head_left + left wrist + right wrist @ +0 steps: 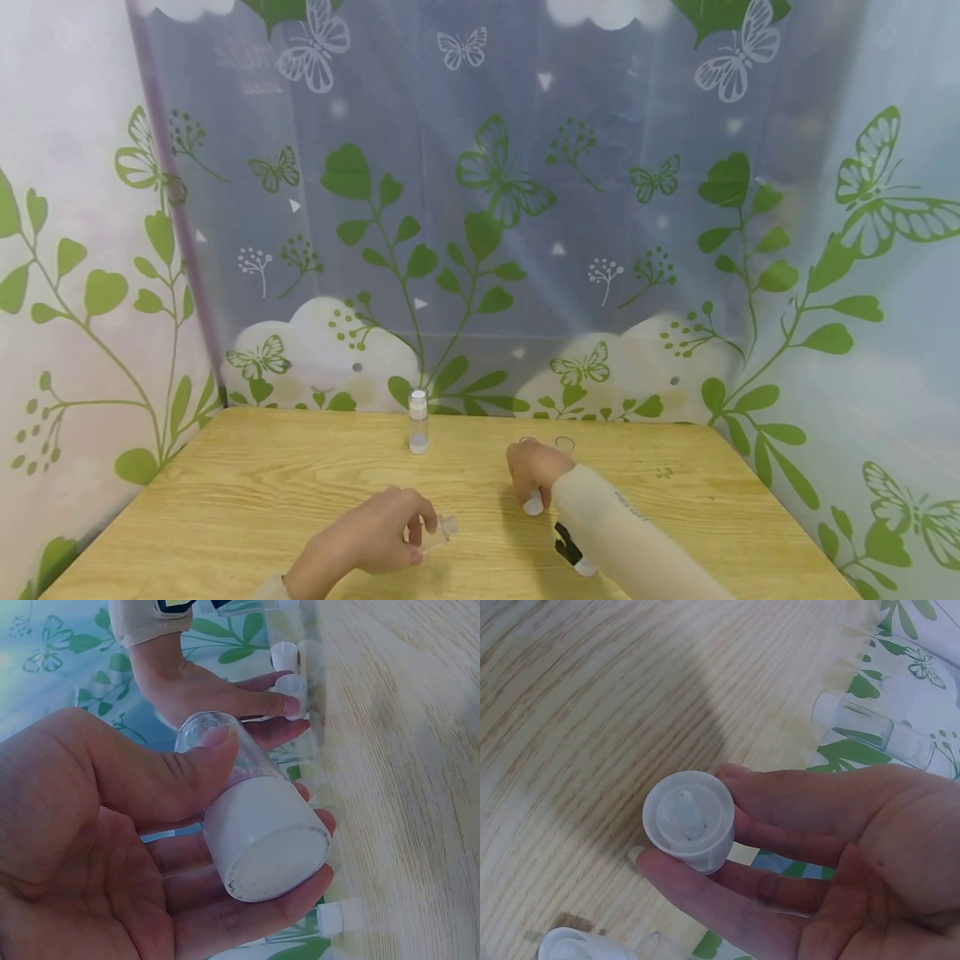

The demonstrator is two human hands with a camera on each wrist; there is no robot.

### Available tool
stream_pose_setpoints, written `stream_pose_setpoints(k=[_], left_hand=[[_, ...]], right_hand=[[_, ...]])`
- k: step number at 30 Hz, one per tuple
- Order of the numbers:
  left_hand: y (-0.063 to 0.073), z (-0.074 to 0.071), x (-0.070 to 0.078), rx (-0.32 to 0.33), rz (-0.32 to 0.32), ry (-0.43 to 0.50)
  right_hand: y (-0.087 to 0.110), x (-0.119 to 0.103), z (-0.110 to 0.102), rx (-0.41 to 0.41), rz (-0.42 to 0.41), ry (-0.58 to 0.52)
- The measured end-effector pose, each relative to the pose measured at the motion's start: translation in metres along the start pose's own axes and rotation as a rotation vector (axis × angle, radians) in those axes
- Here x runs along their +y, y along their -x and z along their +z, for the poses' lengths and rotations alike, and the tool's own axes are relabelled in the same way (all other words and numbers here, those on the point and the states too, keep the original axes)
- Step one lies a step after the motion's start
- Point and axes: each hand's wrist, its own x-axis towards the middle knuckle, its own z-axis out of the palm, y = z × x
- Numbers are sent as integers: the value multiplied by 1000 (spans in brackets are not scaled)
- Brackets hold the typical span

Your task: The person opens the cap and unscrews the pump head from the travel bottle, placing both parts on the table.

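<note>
My left hand [384,527] holds a small clear bottle [244,754] with a white base [262,840], tilted low over the table. The thumb lies on its clear side, and the fingers curl under the base. In the head view, the bottle's open-looking neck points right. My right hand [536,467] pinches a white round pump piece [690,817] between thumb and fingers, close over the table. The right wrist view looks into its round end, where a small whitish nub sits in the middle. The two hands are apart, with bare wood between them.
A complete clear pump bottle [418,425] with white base stands upright at the table's back. Another white piece [585,945] and a clear cap [565,444] are beyond the right hand. Patterned curtains [480,250] border the wooden table [300,467] at back and sides.
</note>
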Motion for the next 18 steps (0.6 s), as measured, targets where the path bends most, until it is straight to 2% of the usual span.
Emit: stream_pose_setpoints(k=[18], left_hand=[[-1, 0, -2, 3, 4, -20]], right_hand=[[-2, 0, 6, 31, 28, 22]])
